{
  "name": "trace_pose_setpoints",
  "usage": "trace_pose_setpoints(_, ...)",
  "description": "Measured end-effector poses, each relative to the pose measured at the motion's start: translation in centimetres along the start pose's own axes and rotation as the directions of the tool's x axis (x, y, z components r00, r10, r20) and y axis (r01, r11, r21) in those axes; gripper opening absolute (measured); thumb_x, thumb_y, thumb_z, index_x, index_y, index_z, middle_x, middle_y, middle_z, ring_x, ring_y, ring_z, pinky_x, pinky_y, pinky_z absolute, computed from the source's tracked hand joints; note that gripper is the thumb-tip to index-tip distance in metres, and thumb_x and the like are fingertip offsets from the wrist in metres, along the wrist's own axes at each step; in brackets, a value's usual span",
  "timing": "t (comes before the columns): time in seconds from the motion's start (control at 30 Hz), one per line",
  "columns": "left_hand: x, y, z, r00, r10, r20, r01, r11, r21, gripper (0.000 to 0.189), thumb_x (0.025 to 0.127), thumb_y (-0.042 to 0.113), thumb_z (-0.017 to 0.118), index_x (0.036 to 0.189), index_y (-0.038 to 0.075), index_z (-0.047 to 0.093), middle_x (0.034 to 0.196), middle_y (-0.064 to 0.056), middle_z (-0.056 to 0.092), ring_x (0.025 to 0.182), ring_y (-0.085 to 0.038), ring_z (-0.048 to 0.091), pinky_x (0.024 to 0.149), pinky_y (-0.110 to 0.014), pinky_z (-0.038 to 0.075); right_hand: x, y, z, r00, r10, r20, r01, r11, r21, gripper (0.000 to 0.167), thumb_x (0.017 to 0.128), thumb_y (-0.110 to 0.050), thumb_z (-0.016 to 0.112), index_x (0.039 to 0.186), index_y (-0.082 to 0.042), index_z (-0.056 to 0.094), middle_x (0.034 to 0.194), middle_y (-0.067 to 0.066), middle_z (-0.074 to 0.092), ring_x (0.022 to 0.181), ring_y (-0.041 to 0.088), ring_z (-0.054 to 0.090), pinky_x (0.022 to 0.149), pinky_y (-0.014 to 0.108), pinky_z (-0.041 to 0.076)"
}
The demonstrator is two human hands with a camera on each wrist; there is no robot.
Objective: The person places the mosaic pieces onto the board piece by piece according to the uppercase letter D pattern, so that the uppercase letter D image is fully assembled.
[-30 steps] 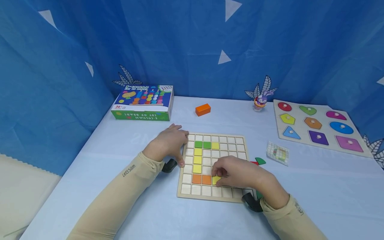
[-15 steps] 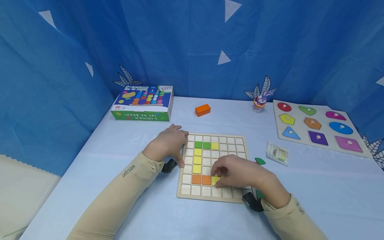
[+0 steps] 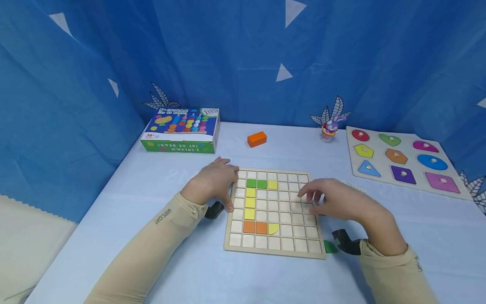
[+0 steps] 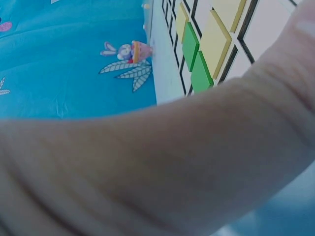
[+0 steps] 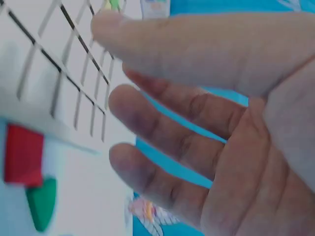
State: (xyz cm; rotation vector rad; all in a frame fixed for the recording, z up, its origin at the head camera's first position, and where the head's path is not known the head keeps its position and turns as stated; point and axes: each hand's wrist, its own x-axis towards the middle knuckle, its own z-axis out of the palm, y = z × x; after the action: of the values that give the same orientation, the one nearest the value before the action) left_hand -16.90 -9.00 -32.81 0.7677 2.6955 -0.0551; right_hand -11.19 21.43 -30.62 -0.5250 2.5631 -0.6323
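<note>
A wooden grid board [image 3: 315,245] lies flat on the table. Set in its cells are two green squares [image 3: 256,183], several yellow squares [image 3: 249,202], two orange squares [image 3: 255,227] and a yellow quarter-circle tile [image 3: 273,229]. At the board's left edge rests my left hand [image 3: 213,182], thumb and fingers spread along the rim. My right hand [image 3: 334,198] hovers over the right edge, fingers loosely bent, nothing between them in the right wrist view. Below it there, a red square tile [image 5: 23,155] and a green quarter-circle tile [image 5: 42,204] lie beside the board.
Another green piece [image 3: 330,247] lies at the lower right corner. Behind are a bead-set box [image 3: 178,145], an orange block [image 3: 257,139] and a rabbit figurine [image 3: 329,128]. A knobbed shape puzzle [image 3: 383,169] lies far right. My right hand mostly covers a pattern card [image 3: 353,186].
My right hand has let go of the yellow quarter-circle tile beside the orange squares. It has moved right and away from me to the board's right edge. The left hand stays put.
</note>
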Motion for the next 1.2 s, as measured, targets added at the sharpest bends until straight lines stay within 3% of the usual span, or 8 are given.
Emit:
trace_pose_setpoints(0.3,0.0,0.0,0.0,1.000,-0.004,0.001,0.004,1.000,0.002,0.085,0.057,0.052,0.095,0.127,0.010,0.072,0.152,-0.006,0.048,0.149,-0.035,0.023,0.123,-0.046,0.009,-1.3,3.8,-1.9,0.995,0.102,-0.024,-0.102,0.994,-0.027,0.045,0.083,-0.006,0.082,0.126,-0.007,0.068,0.107,0.007,0.065,0.099,0.029,0.060,0.073,0.037,0.060)
trace_pose_setpoints(0.57,0.2,0.0,0.1,1.000,-0.003,0.009,0.003,1.000,0.008,0.088,0.056,0.054,0.094,0.128,0.011,0.071,0.153,-0.005,0.048,0.149,-0.034,0.023,0.123,-0.046,0.009,-0.9,6.3,-1.5,0.982,0.188,-0.001,-0.188,0.982,0.030,0.047,0.077,-0.007,0.087,0.121,-0.008,0.072,0.104,0.007,0.065,0.098,0.029,0.058,0.075,0.040,0.060)
trace_pose_setpoints(0.83,0.2,0.0,0.0,1.000,-0.004,0.008,0.004,1.000,0.012,0.088,0.056,0.054,0.095,0.129,0.011,0.071,0.152,-0.005,0.048,0.149,-0.035,0.023,0.123,-0.046,0.010,-0.2,7.0,-0.9,0.977,0.213,0.023,-0.214,0.976,0.053,0.045,0.075,-0.006,0.089,0.117,-0.011,0.075,0.102,0.007,0.064,0.095,0.026,0.059,0.075,0.040,0.059)
trace_pose_setpoints(1.2,0.2,0.0,0.1,1.000,-0.003,0.008,0.003,1.000,0.010,0.087,0.057,0.054,0.094,0.128,0.011,0.071,0.152,-0.005,0.048,0.149,-0.035,0.023,0.123,-0.046,0.009,-0.1,6.9,-0.8,0.982,0.184,0.032,-0.186,0.981,0.057,0.034,0.076,-0.007,0.088,0.108,-0.013,0.077,0.097,0.002,0.065,0.092,0.023,0.059,0.077,0.040,0.059)
